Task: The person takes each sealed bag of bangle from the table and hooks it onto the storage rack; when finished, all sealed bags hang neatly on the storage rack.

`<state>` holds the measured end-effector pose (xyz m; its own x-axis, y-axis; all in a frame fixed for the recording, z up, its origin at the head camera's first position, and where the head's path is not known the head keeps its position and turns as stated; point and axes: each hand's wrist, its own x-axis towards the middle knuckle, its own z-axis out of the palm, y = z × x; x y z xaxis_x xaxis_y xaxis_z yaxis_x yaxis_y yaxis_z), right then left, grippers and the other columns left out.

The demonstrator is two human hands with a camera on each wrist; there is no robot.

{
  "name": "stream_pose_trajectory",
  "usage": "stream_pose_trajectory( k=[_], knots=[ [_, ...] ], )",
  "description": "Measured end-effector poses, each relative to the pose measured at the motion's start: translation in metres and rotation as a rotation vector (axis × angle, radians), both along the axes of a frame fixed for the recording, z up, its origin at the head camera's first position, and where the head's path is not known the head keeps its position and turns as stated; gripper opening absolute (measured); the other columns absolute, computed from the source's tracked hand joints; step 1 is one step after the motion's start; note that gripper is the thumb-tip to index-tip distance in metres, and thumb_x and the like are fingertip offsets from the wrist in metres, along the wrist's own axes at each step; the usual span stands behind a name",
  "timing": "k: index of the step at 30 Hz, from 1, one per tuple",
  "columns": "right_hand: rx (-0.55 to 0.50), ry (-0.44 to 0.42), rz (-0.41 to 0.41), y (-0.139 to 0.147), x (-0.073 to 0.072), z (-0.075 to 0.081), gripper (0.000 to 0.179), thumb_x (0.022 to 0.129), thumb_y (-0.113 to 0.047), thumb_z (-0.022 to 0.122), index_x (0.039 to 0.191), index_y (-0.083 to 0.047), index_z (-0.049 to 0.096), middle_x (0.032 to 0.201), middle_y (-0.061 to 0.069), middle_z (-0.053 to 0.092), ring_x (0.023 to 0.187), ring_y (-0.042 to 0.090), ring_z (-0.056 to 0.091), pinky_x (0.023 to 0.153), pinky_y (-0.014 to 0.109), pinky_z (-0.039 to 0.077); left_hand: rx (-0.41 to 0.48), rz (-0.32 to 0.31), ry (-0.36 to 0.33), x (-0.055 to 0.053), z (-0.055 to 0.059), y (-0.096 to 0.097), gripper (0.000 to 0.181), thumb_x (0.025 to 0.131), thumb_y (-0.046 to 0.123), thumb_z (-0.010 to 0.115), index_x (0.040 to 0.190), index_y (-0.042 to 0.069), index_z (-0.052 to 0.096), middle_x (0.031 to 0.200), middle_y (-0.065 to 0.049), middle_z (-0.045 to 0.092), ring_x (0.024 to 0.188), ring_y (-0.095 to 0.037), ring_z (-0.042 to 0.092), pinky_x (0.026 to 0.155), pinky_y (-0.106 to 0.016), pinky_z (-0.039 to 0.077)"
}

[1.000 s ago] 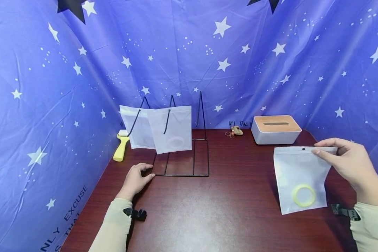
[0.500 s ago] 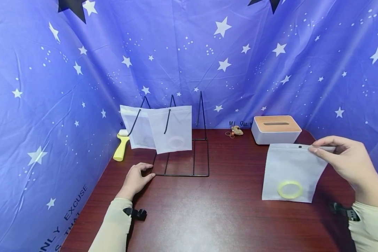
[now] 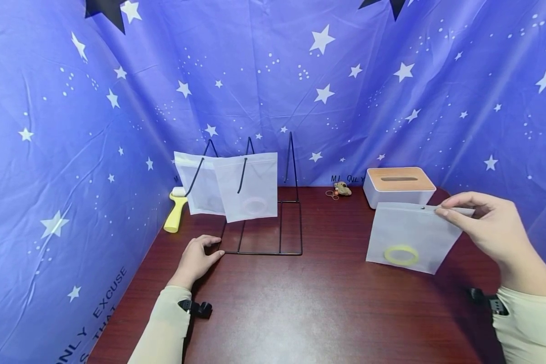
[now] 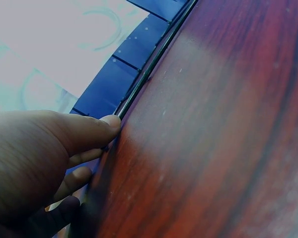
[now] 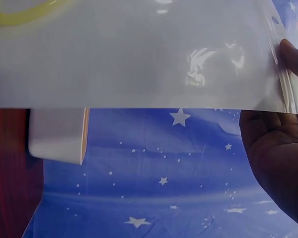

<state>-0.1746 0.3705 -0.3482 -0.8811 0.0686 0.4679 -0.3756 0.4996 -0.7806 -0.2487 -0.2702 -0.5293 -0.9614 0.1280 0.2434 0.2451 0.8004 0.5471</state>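
Note:
My right hand (image 3: 491, 222) pinches the top edge of a frosted zip bag (image 3: 414, 232) between thumb and fingers, beside its small hang hole. A yellow ring (image 3: 401, 255) shows through near the bag's bottom, which swings out to the left. In the right wrist view the bag (image 5: 139, 59) spans the upper part. My left hand (image 3: 195, 259) holds the front left corner of a black wire rack (image 3: 264, 253); the left wrist view shows the thumb (image 4: 94, 130) on the wire. Two similar bags hang on the rack's left and middle hooks, the middle bag (image 3: 259, 177) overlapping the left bag (image 3: 200, 187).
The rack's right hook (image 3: 291, 162) bears no bag. A yellow-handled roller (image 3: 175, 212) lies left of the rack. Behind the held bag stands a tissue box (image 3: 399, 187) with a wooden lid. A small keychain figure (image 3: 343, 188) lies at the table's back.
My right hand has moved left and slightly up with the zip bag, whose lower end has swung left and up. My left hand and the rack have stayed in place.

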Motion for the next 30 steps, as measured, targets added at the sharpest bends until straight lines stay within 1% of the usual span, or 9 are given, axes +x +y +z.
stream_pose_trajectory(
  k=[5,10,14,17,19,21,24,26,30],
  knots=[
    [-0.016,0.028,0.011,-0.008,-0.003,0.002,0.016,0.086,0.010,0.080,0.101,0.010,0.073,0.087,-0.006,0.078,0.074,0.003,0.071,0.062,0.015,0.052,0.004,0.002,-0.009,-0.001,0.000,0.000,0.039,0.092,0.026,0.083,0.127,0.011,0.075,0.130,-0.007,0.070,0.127,-0.037,0.056,0.108,-0.055,0.044],
    [-0.088,0.062,0.066,-0.015,-0.005,0.006,0.016,0.085,0.015,0.078,0.099,0.013,0.072,0.087,-0.002,0.078,0.075,0.006,0.070,0.059,0.016,0.051,0.006,0.000,-0.006,-0.001,0.000,0.000,0.039,0.092,0.027,0.083,0.127,0.011,0.075,0.130,-0.007,0.070,0.127,-0.037,0.056,0.108,-0.055,0.043],
    [-0.095,0.060,0.073,-0.022,-0.004,0.011,0.015,0.085,0.014,0.079,0.098,0.012,0.072,0.087,-0.002,0.077,0.074,0.006,0.069,0.059,0.017,0.050,0.004,-0.003,0.009,-0.001,0.000,0.000,0.039,0.091,0.026,0.084,0.126,0.011,0.076,0.128,-0.007,0.071,0.125,-0.037,0.057,0.107,-0.055,0.044],
    [-0.123,0.067,0.091,-0.028,-0.005,0.012,0.015,0.084,0.015,0.079,0.097,0.012,0.072,0.086,0.000,0.077,0.075,0.007,0.069,0.057,0.017,0.050,0.005,-0.004,0.022,-0.001,0.000,0.000,0.038,0.090,0.025,0.085,0.125,0.010,0.076,0.127,-0.007,0.071,0.124,-0.038,0.058,0.106,-0.055,0.044],
    [-0.159,0.079,0.125,-0.032,-0.006,0.012,0.015,0.083,0.017,0.078,0.096,0.014,0.071,0.085,0.002,0.077,0.077,0.008,0.069,0.058,0.017,0.050,0.003,-0.006,0.029,-0.001,0.000,-0.001,0.039,0.090,0.024,0.085,0.125,0.009,0.076,0.127,-0.008,0.071,0.123,-0.038,0.058,0.106,-0.056,0.044],
    [-0.171,0.085,0.146,-0.037,-0.008,0.012,0.015,0.083,0.018,0.078,0.096,0.014,0.071,0.085,0.002,0.077,0.074,0.007,0.068,0.055,0.018,0.048,0.002,-0.005,0.028,-0.001,0.000,-0.001,0.039,0.090,0.023,0.085,0.125,0.009,0.076,0.127,-0.008,0.071,0.123,-0.038,0.058,0.106,-0.056,0.044],
    [-0.165,0.084,0.145,-0.043,-0.011,0.012,0.014,0.083,0.017,0.078,0.095,0.013,0.071,0.083,0.001,0.077,0.070,0.006,0.067,0.051,0.019,0.046,-0.002,0.000,0.017,-0.001,0.000,-0.001,0.038,0.091,0.024,0.084,0.125,0.010,0.076,0.128,-0.007,0.071,0.124,-0.037,0.058,0.107,-0.055,0.044],
    [-0.134,0.081,0.119,-0.048,-0.012,0.013,0.014,0.084,0.014,0.080,0.095,0.011,0.072,0.082,-0.001,0.076,0.067,0.004,0.066,0.049,0.020,0.044,0.000,0.004,0.014,-0.001,0.000,-0.001,0.038,0.091,0.024,0.084,0.125,0.010,0.076,0.128,-0.006,0.071,0.124,-0.037,0.058,0.107,-0.054,0.044],
    [-0.127,0.083,0.100,-0.056,-0.016,0.013,0.015,0.083,0.012,0.082,0.095,0.010,0.072,0.081,-0.002,0.076,0.068,0.006,0.067,0.050,0.021,0.045,0.005,-0.004,0.033,-0.001,0.001,0.000,0.038,0.090,0.023,0.085,0.124,0.009,0.077,0.126,-0.007,0.071,0.122,-0.037,0.059,0.105,-0.055,0.045]
  ],
)
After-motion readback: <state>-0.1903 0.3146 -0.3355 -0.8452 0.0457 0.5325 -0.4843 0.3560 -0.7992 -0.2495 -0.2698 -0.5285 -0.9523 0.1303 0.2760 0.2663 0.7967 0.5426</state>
